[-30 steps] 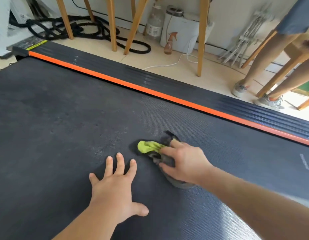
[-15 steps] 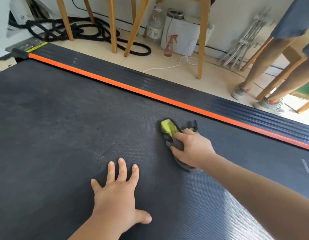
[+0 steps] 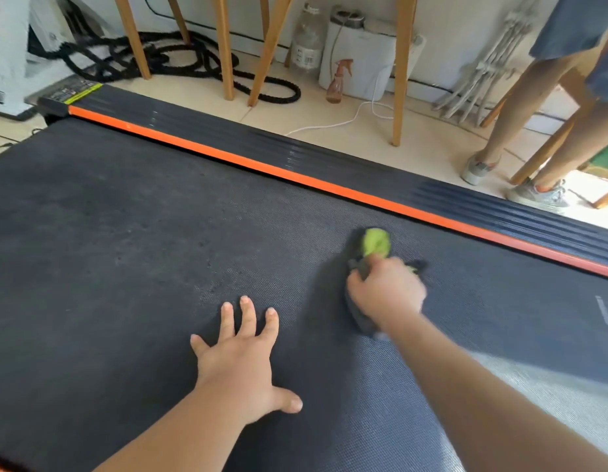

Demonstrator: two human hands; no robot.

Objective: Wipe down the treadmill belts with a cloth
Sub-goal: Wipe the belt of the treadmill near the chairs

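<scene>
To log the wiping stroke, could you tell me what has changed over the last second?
The right hand, gripping the cloth, slid it across the belt toward the orange strip. The left hand stayed flat on the belt.
</scene>
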